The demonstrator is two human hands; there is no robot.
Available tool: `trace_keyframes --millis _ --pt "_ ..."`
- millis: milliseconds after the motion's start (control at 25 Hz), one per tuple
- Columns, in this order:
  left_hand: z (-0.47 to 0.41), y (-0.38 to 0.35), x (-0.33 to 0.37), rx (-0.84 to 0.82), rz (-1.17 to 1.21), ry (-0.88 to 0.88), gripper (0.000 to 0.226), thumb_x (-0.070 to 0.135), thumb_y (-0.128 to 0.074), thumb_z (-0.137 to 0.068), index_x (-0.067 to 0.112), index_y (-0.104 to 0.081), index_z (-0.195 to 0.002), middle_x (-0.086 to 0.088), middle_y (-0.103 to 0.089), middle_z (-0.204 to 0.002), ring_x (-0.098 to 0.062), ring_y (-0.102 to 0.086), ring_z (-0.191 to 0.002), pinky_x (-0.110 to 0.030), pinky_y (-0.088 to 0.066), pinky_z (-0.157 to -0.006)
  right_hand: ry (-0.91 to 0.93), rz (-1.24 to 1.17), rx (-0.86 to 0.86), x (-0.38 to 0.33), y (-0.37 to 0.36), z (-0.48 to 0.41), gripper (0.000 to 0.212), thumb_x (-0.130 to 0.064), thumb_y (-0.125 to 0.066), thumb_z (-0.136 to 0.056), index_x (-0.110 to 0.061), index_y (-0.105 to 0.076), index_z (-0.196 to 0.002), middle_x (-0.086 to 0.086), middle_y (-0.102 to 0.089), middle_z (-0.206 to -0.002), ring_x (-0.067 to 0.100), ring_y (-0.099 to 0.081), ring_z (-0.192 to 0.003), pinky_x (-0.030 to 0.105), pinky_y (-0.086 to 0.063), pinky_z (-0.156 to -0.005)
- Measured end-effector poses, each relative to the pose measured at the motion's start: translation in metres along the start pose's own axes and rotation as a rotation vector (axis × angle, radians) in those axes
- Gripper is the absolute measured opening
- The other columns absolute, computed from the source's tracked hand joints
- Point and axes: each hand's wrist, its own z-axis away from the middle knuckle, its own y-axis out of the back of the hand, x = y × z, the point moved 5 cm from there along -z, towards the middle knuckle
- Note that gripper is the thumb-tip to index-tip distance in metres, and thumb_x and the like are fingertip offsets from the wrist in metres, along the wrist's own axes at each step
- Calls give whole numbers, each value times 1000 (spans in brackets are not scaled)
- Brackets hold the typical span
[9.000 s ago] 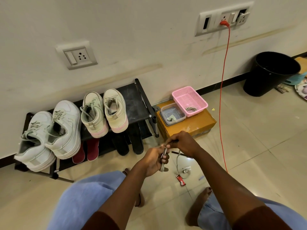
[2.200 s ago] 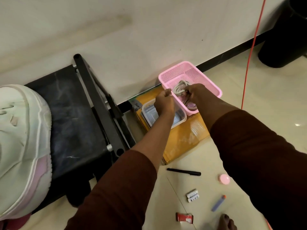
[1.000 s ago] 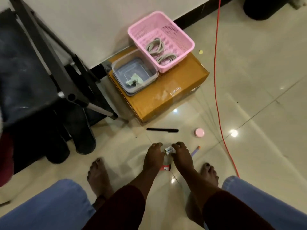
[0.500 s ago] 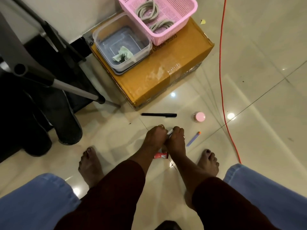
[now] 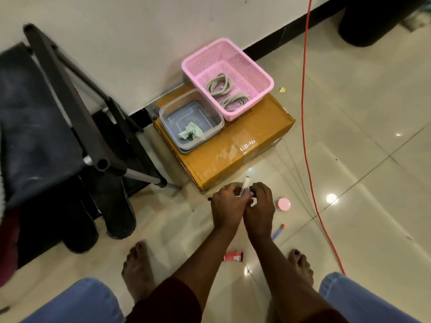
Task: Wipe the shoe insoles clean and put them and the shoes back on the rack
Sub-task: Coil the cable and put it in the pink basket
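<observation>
My left hand (image 5: 227, 206) and my right hand (image 5: 260, 203) meet just above the floor, in front of the cardboard box (image 5: 233, 155). Together they grip a small white object (image 5: 245, 184) whose end pokes up between the fingers. The black shoe rack (image 5: 42, 127) fills the left side, its top shelf blurred. Dark shoes (image 5: 119, 213) stand under it, and a red insole (image 5: 8, 243) shows at the far left edge. A clear tub (image 5: 170, 113) on the box holds a crumpled green cloth (image 5: 190, 134).
A pink basket (image 5: 261, 73) with coiled laces sits on the box. On the tiles lie a pink round cap (image 5: 283, 203), a blue and orange stick (image 5: 277, 231) and a red packet (image 5: 233, 256). An orange cable (image 5: 305, 136) runs down the right. A black bin (image 5: 373, 22) stands at the back right.
Both hands have come up from the floor with the small white object and moved toward the box. The view has tilted up, so the rack and basket show more fully.
</observation>
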Motion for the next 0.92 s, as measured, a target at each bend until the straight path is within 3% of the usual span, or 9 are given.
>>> trace_keyframes --millis 120,240,320,400,520,680,800,920 --pt "-39 54 64 166 179 -13 24 30 -64 -84 16 -73 -101 -2 -73 -93 -18 -66 -88 -27 -49 -80 198 15 178 -56 16 -58 15 -2 -66 -77 4 -70 -91 18 -68 -94 26 -66 -83 20 -45 -77" --pt "-104 103 130 245 240 -57 23 27 -66 -83 9 -74 -96 -4 -69 -86 -18 -62 -82 -28 -49 -74 224 3 283 -111 28 -140 16 -9 -65 -81 -1 -71 -94 17 -69 -92 23 -64 -81 19 -43 -73" --pt "-157 116 157 205 154 -56 29 27 -68 -82 6 -70 -102 -6 -70 -95 -18 -65 -86 -24 -48 -61 231 88 191 -134 16 -193 19 -15 -60 -87 -3 -70 -98 16 -69 -92 25 -65 -82 23 -46 -75" --pt "-193 114 172 142 -10 -76 35 28 -68 -82 5 -64 -108 -8 -68 -103 -19 -64 -89 -19 -37 -51 194 237 18 -139 -7 -236 22 -17 -58 -89 -4 -69 -104 15 -70 -95 26 -67 -82 32 -53 -81" --pt "-224 91 179 46 -188 -147 36 25 -66 -85 7 -58 -115 -8 -65 -109 -19 -62 -91 -21 -40 -62 155 462 -150 -132 -29 -268 28 -14 -58 -88 -7 -63 -115 15 -66 -105 30 -66 -91 38 -55 -81" --pt "-244 69 171 31 -300 -153 31 19 -61 -89 7 -56 -117 -10 -63 -114 -24 -62 -100 -28 -48 -75 243 646 -272 -124 -36 -274 33 -15 -51 -92 -5 -55 -124 17 -58 -119 31 -59 -105 38 -50 -88" --pt "-244 56 160 74 -363 -189 27 13 -52 -93 5 -55 -119 -13 -61 -119 -28 -60 -106 -32 -49 -85 261 692 -302 -122 -41 -275 32 -9 -51 -92 -6 -55 -123 17 -57 -120 31 -58 -107 38 -50 -91" --pt "-240 46 149 76 -372 -214 25 15 -56 -92 5 -59 -115 -12 -63 -117 -27 -61 -106 -32 -49 -86 213 666 -317 -121 -38 -270 33 -7 -55 -90 -6 -55 -123 15 -58 -118 29 -59 -105 37 -51 -91"
